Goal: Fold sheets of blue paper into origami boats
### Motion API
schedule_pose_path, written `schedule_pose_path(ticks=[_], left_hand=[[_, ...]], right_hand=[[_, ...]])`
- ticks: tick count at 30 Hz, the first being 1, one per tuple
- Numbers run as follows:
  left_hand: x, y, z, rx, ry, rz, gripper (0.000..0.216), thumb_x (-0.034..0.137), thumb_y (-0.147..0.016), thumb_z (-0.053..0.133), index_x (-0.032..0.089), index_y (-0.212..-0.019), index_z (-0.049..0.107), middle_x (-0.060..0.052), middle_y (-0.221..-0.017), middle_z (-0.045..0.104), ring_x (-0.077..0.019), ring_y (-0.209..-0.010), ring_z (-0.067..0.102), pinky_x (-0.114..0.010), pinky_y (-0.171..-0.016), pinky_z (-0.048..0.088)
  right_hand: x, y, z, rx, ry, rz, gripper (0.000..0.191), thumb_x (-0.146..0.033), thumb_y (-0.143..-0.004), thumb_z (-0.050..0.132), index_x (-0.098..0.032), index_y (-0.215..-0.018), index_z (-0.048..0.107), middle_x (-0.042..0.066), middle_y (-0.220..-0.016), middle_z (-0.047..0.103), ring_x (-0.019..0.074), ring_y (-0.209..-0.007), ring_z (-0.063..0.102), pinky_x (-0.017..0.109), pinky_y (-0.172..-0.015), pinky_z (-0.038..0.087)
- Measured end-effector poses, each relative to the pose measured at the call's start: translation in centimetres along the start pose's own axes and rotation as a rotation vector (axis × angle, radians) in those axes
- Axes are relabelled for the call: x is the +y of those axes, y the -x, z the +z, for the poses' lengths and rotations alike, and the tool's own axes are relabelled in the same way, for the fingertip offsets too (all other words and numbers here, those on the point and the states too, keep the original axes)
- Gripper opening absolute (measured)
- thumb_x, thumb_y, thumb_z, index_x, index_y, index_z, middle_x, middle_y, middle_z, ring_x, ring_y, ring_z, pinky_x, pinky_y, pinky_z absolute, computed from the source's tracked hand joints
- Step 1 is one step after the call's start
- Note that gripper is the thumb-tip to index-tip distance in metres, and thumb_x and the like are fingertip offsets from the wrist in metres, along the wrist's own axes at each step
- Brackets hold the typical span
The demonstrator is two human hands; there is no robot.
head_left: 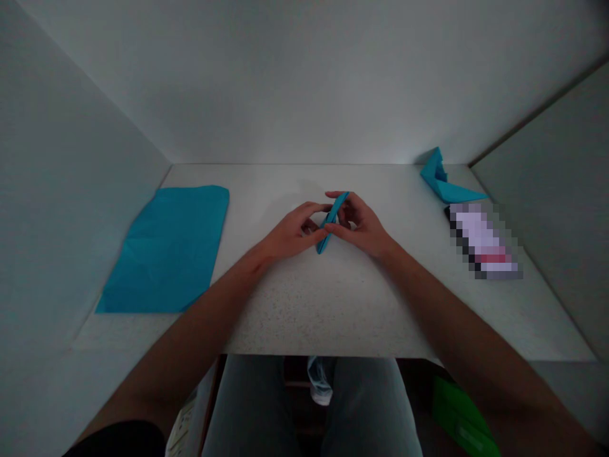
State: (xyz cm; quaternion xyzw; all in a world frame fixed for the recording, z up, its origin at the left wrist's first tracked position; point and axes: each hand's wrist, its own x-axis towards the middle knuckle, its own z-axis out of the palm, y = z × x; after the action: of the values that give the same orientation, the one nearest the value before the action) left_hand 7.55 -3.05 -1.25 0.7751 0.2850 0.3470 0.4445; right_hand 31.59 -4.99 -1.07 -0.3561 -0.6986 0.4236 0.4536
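A small folded piece of blue paper [337,206] is held on a slant above the middle of the white tabletop. My left hand [301,230] is closed on its near left side, thumb and fingers pinching it. From the other side my right hand [359,223] grips the same paper, its thumb close to the left thumb and its fingers behind the upper end. The fingers partly cover the folds, so the paper's full shape is hidden.
A large blue paper sheet [171,251] lies at the left. At the back right stands a folded blue paper shape [442,181] with a jagged edge, beside a pixelated phone [483,241]. Walls enclose the tabletop [323,317]. Below its front edge is a green object [461,416].
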Motion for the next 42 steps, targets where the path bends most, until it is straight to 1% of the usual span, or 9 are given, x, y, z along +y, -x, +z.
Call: schedule_pose_path(ticks=[3,11,18,23,27,30,34,39,42], left_hand=[[0.1,0.1,0.0,0.011,0.009,0.013,0.060,0.038,-0.101,0.079,0.027,-0.158,0.063,-0.017,-0.153,0.068,-0.0108,-0.082,0.073,-0.023,-0.067,0.060],[-0.2,0.4,0.2,0.015,0.065,0.017,0.069,0.034,-0.093,0.085,0.028,-0.158,0.062,-0.017,-0.150,0.066,-0.0119,-0.079,0.074,-0.019,-0.053,0.055],[0.0,0.2,0.1,0.044,0.042,0.012,0.065,0.037,-0.094,0.086,0.027,-0.155,0.064,-0.016,-0.149,0.067,-0.0113,-0.081,0.074,-0.023,-0.066,0.063],[-0.2,0.3,-0.7,0.093,-0.186,0.060,0.061,0.049,-0.093,0.088,0.025,-0.147,0.073,-0.015,-0.146,0.062,-0.0115,-0.082,0.068,-0.029,-0.071,0.063],[0.0,0.2,-1.0,0.111,-0.376,0.082,0.054,0.056,-0.092,0.089,0.022,-0.133,0.079,-0.010,-0.120,0.063,-0.0198,-0.091,0.064,-0.036,-0.080,0.060],[0.3,0.1,-0.8,0.048,-0.361,0.060,0.051,0.050,-0.094,0.085,0.021,-0.134,0.074,-0.005,-0.100,0.064,-0.0191,-0.083,0.059,-0.035,-0.076,0.054],[0.4,0.0,-0.3,0.050,-0.272,-0.002,0.061,0.039,-0.090,0.083,0.021,-0.145,0.064,-0.001,-0.094,0.068,-0.0147,-0.070,0.053,-0.032,-0.068,0.048],[0.4,0.0,0.0,0.097,-0.249,-0.018,0.038,0.032,-0.085,0.078,0.021,-0.118,0.066,0.001,-0.087,0.062,-0.0152,-0.073,0.053,-0.031,-0.069,0.045],[0.4,-0.1,-0.1,0.122,-0.224,-0.028,0.034,0.025,-0.081,0.073,0.021,-0.114,0.065,0.001,-0.085,0.060,-0.0155,-0.073,0.053,-0.031,-0.069,0.045]], right_hand=[[0.1,0.1,-0.1,-0.026,0.047,0.003,0.072,-0.056,-0.099,0.084,-0.030,-0.162,0.060,-0.005,-0.083,0.042,0.0169,-0.073,0.048,0.030,-0.059,0.042],[0.5,-0.2,-0.2,-0.096,0.227,-0.145,0.075,-0.055,-0.105,0.076,-0.039,-0.174,0.052,0.002,-0.097,0.051,0.0229,-0.086,0.052,0.039,-0.076,0.051],[0.3,-0.1,-0.5,-0.071,0.247,-0.108,0.076,-0.056,-0.105,0.076,-0.043,-0.175,0.050,0.005,-0.108,0.052,0.0217,-0.083,0.049,0.036,-0.065,0.048],[0.4,-0.2,-0.6,-0.053,0.251,-0.118,0.075,-0.056,-0.106,0.075,-0.040,-0.175,0.051,0.003,-0.102,0.051,0.0212,-0.081,0.049,0.035,-0.064,0.047],[0.7,-0.3,-0.6,-0.071,0.272,-0.099,0.071,-0.057,-0.105,0.076,-0.038,-0.171,0.056,0.004,-0.104,0.053,0.0210,-0.081,0.049,0.034,-0.064,0.048],[0.8,-0.2,-0.6,-0.088,0.274,-0.110,0.072,-0.058,-0.105,0.075,-0.038,-0.172,0.055,0.005,-0.105,0.056,0.0212,-0.083,0.050,0.034,-0.065,0.049],[0.9,-0.2,-0.5,-0.109,0.259,-0.118,0.077,-0.059,-0.105,0.076,-0.038,-0.175,0.050,0.003,-0.105,0.056,0.0193,-0.078,0.050,0.034,-0.065,0.049],[0.8,-0.3,-0.6,-0.109,0.269,-0.142,0.069,-0.052,-0.106,0.076,-0.036,-0.169,0.056,0.001,-0.100,0.055,0.0169,-0.074,0.049,0.033,-0.066,0.048],[0.8,-0.4,-0.8,-0.089,0.304,-0.166,0.060,-0.045,-0.106,0.074,-0.034,-0.163,0.061,0.000,-0.096,0.055,0.0154,-0.072,0.048,0.033,-0.068,0.047]])
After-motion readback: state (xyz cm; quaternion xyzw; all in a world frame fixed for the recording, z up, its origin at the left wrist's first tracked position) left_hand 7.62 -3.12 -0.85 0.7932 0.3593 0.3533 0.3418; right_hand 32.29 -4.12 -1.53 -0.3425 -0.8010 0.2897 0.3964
